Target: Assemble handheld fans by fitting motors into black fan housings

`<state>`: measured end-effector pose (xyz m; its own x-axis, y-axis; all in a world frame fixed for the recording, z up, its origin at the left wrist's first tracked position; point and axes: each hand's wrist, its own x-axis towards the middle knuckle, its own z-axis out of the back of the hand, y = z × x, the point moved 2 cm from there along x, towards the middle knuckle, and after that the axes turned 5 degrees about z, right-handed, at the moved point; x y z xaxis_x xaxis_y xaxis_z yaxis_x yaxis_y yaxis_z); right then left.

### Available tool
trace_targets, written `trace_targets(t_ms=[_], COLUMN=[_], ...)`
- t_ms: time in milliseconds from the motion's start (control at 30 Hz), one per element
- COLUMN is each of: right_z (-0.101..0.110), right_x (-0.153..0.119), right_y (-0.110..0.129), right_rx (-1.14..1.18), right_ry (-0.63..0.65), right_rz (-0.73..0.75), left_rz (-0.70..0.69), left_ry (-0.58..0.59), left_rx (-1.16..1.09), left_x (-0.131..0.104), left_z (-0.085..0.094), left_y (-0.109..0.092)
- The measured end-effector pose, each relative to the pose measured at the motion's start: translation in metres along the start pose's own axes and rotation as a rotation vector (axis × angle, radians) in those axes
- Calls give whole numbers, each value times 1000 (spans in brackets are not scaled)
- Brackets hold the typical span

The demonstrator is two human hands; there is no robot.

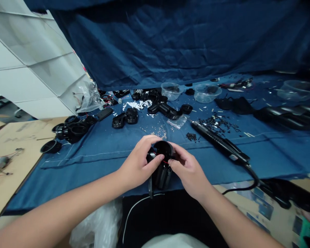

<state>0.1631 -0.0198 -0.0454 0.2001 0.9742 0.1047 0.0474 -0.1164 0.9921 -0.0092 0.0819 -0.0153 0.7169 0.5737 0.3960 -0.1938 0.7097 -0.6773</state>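
Note:
Both hands hold a black plastic housing with a round, open upper end, at the front edge of the blue cloth. My left hand wraps its left side, with the thumb over the opening. From the right, my right hand grips the rim, thumb and fingers close together. A thin red wire shows between the two thumbs. What lies deeper inside the housing is hidden. Just beyond the hands are small brass-coloured screws and a pile of small black screws.
A black electric screwdriver lies to the right, its cable running off the front edge. Clear plastic tubs stand at the back. Black housings are heaped at left, beside cardboard. Small white parts are scattered behind.

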Motion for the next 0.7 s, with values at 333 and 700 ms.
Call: trace_targets(t_ms=[333,700], right_z=[15,11], right_x=[-7,-4], right_y=[-15,-12], right_rx=[285,313], right_ry=[205,134], right_rz=[-47,-80], left_rz=[6,161], left_ry=[-3,160], left_rx=[-52,2], left_x=[-1,-17], left_z=[-1,22], left_y=[2,8])
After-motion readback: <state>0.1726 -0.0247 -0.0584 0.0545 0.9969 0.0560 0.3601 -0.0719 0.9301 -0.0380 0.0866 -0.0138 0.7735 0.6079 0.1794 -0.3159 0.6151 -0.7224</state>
